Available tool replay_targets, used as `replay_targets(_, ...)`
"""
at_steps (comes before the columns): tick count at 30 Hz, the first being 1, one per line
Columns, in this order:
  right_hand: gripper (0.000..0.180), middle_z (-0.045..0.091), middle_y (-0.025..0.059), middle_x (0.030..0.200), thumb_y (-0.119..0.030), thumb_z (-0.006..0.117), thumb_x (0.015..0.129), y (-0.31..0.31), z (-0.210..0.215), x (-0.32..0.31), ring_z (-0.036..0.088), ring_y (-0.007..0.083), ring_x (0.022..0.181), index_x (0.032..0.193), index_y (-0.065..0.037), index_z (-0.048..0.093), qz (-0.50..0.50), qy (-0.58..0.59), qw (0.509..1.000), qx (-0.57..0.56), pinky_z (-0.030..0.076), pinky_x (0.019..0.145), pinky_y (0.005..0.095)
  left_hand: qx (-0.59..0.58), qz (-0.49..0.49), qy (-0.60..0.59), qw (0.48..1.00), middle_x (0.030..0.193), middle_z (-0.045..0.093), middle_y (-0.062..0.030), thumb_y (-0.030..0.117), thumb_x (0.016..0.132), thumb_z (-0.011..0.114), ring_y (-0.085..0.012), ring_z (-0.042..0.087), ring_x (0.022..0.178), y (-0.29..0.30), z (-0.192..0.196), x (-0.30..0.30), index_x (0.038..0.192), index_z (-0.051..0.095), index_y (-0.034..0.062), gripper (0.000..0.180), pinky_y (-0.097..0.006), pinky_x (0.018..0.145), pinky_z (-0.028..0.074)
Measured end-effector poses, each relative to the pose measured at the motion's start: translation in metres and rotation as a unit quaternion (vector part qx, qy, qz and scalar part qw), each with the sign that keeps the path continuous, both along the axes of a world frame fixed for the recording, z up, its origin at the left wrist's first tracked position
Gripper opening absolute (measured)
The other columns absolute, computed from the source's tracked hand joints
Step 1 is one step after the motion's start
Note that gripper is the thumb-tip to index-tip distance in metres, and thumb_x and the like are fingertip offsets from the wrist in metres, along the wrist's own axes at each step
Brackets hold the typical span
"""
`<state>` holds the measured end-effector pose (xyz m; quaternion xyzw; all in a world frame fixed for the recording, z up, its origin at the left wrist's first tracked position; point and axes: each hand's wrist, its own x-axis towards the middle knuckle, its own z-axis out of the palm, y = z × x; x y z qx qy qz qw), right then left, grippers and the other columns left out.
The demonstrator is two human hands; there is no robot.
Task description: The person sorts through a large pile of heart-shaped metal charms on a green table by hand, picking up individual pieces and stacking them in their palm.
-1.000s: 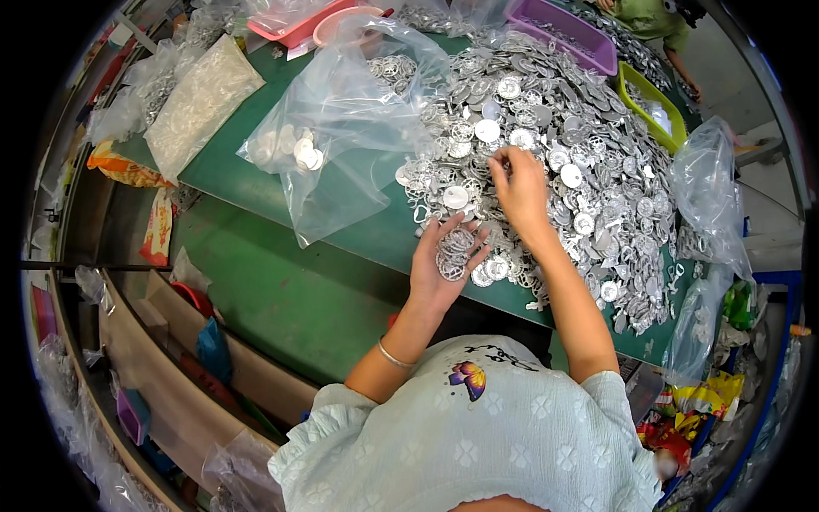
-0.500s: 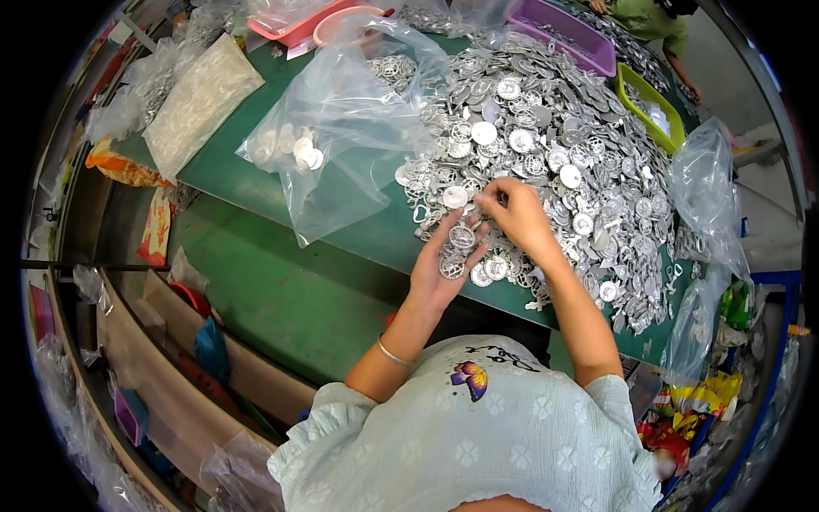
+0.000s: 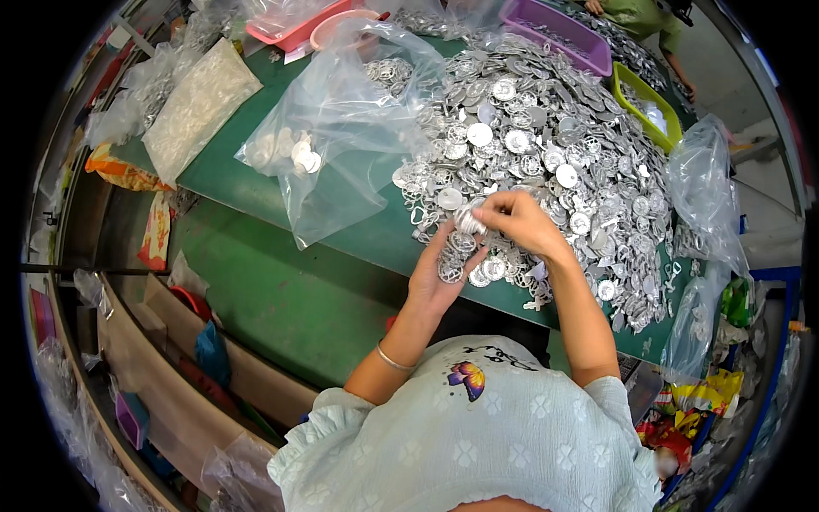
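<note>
Several round, silver openwork metal pieces [image 3: 452, 258] are stacked along the palm and fingers of my left hand [image 3: 431, 282], which cups them near the table's front edge. Just above its fingertips, my right hand [image 3: 525, 224] pinches a round silver metal piece [image 3: 468, 220]; blur hides its detail. Beyond both hands spreads a large heap of silver metal pieces [image 3: 589, 200], mostly round discs and openwork shapes, with a few plain pale discs on top.
A clear plastic bag [image 3: 333, 171] with some metal pieces lies left of the heap on the green table [image 3: 230, 183]. Purple [image 3: 559, 38] and lime-green [image 3: 640, 107] baskets stand behind the heap. Another person [image 3: 636, 17] is at the far right. Clear bags [image 3: 708, 179] hang over the right edge.
My right hand has come slightly down with a round metal piece now showing in its fingertips, above the stack in my left hand. The left hand has barely moved.
</note>
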<state>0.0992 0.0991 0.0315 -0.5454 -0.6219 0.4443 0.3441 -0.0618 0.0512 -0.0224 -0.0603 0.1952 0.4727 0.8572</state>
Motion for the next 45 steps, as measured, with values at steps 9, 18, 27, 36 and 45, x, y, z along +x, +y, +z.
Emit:
replay_targets(9,0.018,0.055,0.0118,0.075,-0.016,0.067,0.076,0.057,-0.028,-0.003,0.052,0.0311,0.076,0.085,-0.001,0.06,-0.195,-0.392,0.81,0.389,0.041,0.067,0.0404,0.064,-0.05,0.015,0.997,0.111,0.055,-0.008,0.005,0.079,0.062,-0.0282,0.053,0.11,-0.004,0.001,0.006,0.117,0.049,0.0092,0.04,-0.038,0.087,0.051)
replay_targets(18,0.016,0.057,0.0016,0.064,-0.014,0.067,0.079,0.009,0.004,0.009,0.053,0.0072,0.056,0.079,0.001,0.06,-0.035,0.07,0.996,-0.041,0.04,0.05,0.0246,0.038,-0.02,-0.013,0.999,0.114,0.055,-0.0101,0.012,0.084,0.06,-0.0299,0.05,0.114,0.005,0.009,0.006,0.121,0.047,0.0089,0.039,-0.039,0.087,0.049)
replay_targets(27,0.021,0.06,0.0098,0.094,-0.022,0.068,0.074,0.089,-0.013,-0.028,0.052,0.0266,0.089,0.083,-0.003,0.064,-0.112,-0.46,0.794,0.382,0.04,0.077,0.0365,0.096,-0.033,-0.039,0.994,0.117,0.053,-0.0137,0.012,0.083,0.059,-0.0349,0.049,0.114,0.006,-0.002,0.004,0.117,0.051,0.008,0.035,-0.044,0.082,0.053)
replay_targets(36,0.025,0.058,0.0083,0.091,-0.019,0.067,0.071,0.089,-0.022,-0.032,0.05,0.0244,0.092,0.09,-0.005,0.06,-0.089,-0.495,0.793,0.344,0.037,0.078,0.036,0.104,-0.035,-0.056,0.992,0.103,0.054,-0.0093,0.016,0.085,0.06,-0.0284,0.053,0.101,0.004,-0.014,0.001,0.11,0.053,0.0097,0.027,-0.044,0.084,0.051)
replay_targets(45,0.019,0.058,0.0099,0.084,-0.014,0.068,0.074,0.092,-0.027,-0.022,0.054,0.0255,0.084,0.089,-0.003,0.063,-0.092,-0.421,0.834,0.345,0.041,0.075,0.0355,0.118,-0.037,-0.025,0.992,0.118,0.051,-0.0107,0.017,0.086,0.057,-0.0267,0.053,0.104,0.001,-0.009,0.001,0.117,0.049,0.0097,0.033,-0.041,0.083,0.052)
